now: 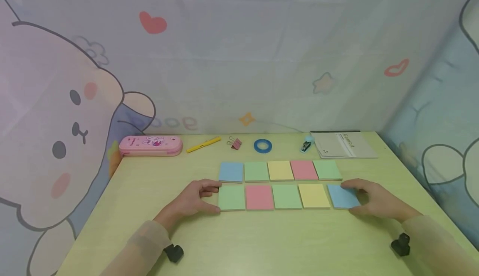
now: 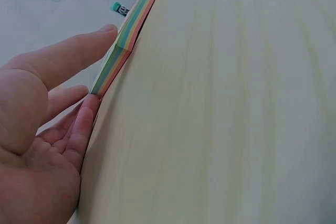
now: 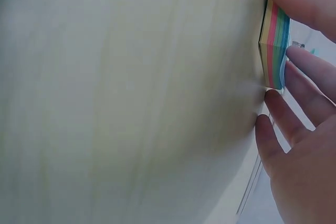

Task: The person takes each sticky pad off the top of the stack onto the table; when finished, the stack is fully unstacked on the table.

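Two rows of sticky note pads lie on the table. My left hand (image 1: pixel 196 197) is at the left end of the front row, holding the green sticky note pad (image 1: pixel 231 198) by its corners between thumb and fingers. At the row's other end, my right hand (image 1: pixel 374 199) pinches the blue sticky note pad (image 1: pixel 342 196), thumb on the near edge and index finger on the far one. Between them lie a pink pad (image 1: pixel 259 197), a second green pad (image 1: pixel 287 196) and a yellow pad (image 1: pixel 314 195). Striped layered edges of the pads show in both wrist views.
Behind is the back row, from a blue pad (image 1: pixel 231 172) to a green pad (image 1: pixel 327 170). Along the table's far edge lie a pink pencil case (image 1: pixel 151 146), yellow pen (image 1: pixel 203 144), binder clip (image 1: pixel 235 143), blue tape roll (image 1: pixel 256 146), small stapler (image 1: pixel 307 144) and notebook (image 1: pixel 337 145).
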Available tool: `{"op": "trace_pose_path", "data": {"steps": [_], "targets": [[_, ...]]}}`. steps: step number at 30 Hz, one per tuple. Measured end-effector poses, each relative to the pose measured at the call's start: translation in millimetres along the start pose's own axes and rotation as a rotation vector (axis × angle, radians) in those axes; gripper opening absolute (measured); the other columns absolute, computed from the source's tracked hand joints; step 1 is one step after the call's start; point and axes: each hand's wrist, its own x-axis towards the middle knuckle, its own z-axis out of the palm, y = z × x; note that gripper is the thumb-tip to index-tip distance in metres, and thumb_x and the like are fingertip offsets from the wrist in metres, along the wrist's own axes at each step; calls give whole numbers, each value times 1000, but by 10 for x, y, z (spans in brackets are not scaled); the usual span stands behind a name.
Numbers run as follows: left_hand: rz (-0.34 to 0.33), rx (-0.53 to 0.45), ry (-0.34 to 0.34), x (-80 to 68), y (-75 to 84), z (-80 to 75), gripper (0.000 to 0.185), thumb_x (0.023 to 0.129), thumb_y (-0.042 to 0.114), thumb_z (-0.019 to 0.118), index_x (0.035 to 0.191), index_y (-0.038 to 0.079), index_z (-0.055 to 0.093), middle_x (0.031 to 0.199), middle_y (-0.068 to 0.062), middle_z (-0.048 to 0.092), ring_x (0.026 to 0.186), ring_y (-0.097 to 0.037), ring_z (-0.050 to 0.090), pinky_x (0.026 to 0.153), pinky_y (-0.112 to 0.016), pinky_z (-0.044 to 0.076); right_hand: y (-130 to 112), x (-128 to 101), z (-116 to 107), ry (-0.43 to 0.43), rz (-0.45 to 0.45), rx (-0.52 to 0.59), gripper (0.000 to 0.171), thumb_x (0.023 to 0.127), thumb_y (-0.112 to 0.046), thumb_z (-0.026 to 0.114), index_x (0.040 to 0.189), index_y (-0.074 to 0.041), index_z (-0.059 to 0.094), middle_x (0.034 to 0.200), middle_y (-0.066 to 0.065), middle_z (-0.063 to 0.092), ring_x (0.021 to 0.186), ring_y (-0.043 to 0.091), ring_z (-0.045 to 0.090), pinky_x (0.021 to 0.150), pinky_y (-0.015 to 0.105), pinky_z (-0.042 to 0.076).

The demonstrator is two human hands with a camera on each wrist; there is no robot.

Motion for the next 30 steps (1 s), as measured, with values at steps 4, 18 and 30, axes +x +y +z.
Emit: {"op": "trace_pose_path", "data": {"steps": [4,18,30], "targets": [[-6,4,3,-11,14,-1,75,80,12,94,145,-3,59,146,-19,61,131,-35,60,111,-36,50,-8,28,9,-8,-1,20,71,78,-35,95,139,-14,66,144,12,63,133,38,53,101,13,38],[-11,3,4,-5,5,-7,75,80,12,94,145,-3,59,145,-19,61,130,-35,60,108,-30,51,50,81,40,-29,-48,60,71,79,-31,94,142,-14,65,147,11,62,137,31,50,102,10,32],[7,-42,-1,-26,33,-31,74,82,10,92,145,-5,57,146,-22,60,130,-38,60,111,-40,51,21,30,-12,18,-47,41,72,79,-33,94,143,-19,64,148,8,60,135,15,51,103,23,43]]}}
